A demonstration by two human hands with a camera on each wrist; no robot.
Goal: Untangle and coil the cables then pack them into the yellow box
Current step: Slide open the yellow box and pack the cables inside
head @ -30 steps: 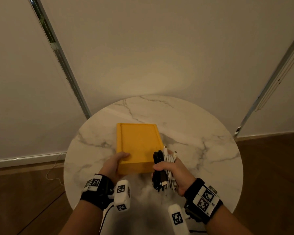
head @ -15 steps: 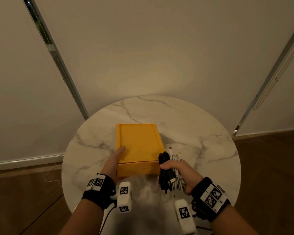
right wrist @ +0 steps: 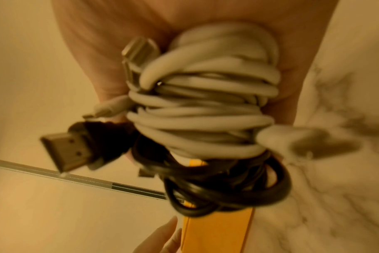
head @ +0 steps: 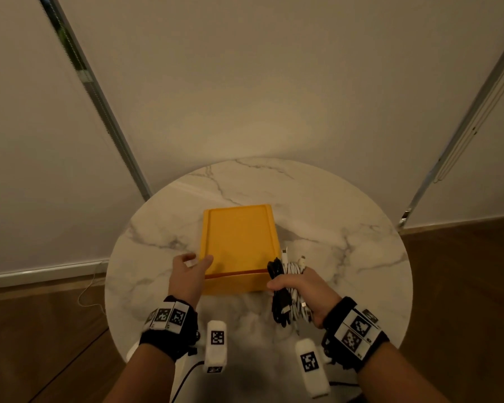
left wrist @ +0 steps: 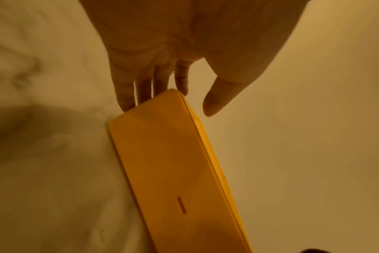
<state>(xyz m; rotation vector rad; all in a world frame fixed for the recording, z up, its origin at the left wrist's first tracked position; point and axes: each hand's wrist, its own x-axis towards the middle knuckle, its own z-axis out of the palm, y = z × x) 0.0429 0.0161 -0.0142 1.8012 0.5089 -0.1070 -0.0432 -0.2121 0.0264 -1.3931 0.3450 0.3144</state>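
Observation:
The yellow box lies on the round marble table with its lid on; a dark seam shows along the lid's front edge. My left hand is at the box's near left corner. Its straight fingers lie against the side of the yellow box, and the thumb is over the lid's edge. My right hand grips a bundle of coiled cables just right of the box's front. The bundle holds a white coil and a black coil with a flat metal plug.
The table stands against a pale wall with blinds and metal rails. Wooden floor surrounds it, and a thin white wire lies on the floor at the left. The table's near edge is just below my wrists.
My left hand has let go of the box's front corner and now lies along its left side with the thumb on the lid. The cable bundle in my right hand has shifted slightly right.

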